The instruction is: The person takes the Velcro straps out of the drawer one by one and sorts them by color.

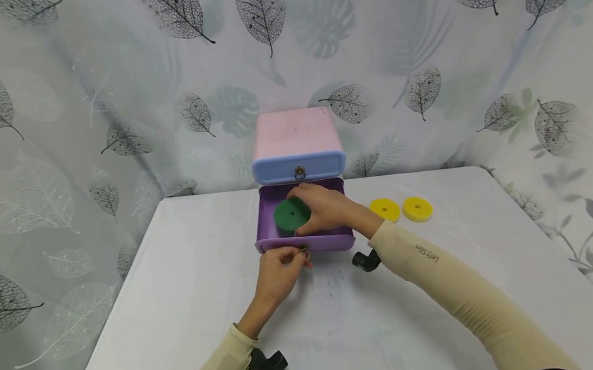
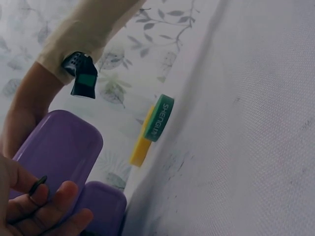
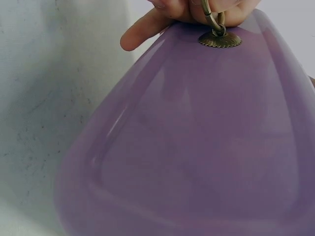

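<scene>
A purple drawer (image 1: pixel 330 243) stands pulled out of a small chest. Inside it is a green disc (image 1: pixel 289 214) with a small centre hole, which my right hand (image 1: pixel 323 206) grips by its right side, thumb and fingers spread round the edge. My left hand (image 1: pixel 275 274) pinches the brass ring pull (image 1: pixel 305 255) on the drawer front. The right wrist view shows that smooth drawer front (image 3: pixel 197 132) and the ring (image 3: pixel 215 22) between the left fingers. The right hand itself is mostly hidden behind the drawer (image 2: pixel 69 137) in the left wrist view.
Above sits a closed blue drawer (image 1: pixel 320 166) under a pink top (image 1: pixel 296 132). Two yellow discs (image 1: pixel 384 209) lie right of the chest on the white table (image 1: pixel 181 280). The left wrist view shows a green lettered disc (image 2: pixel 160 118) before a yellow one (image 2: pixel 140 150). Leaf-patterned sheeting (image 1: pixel 210 72) stands behind.
</scene>
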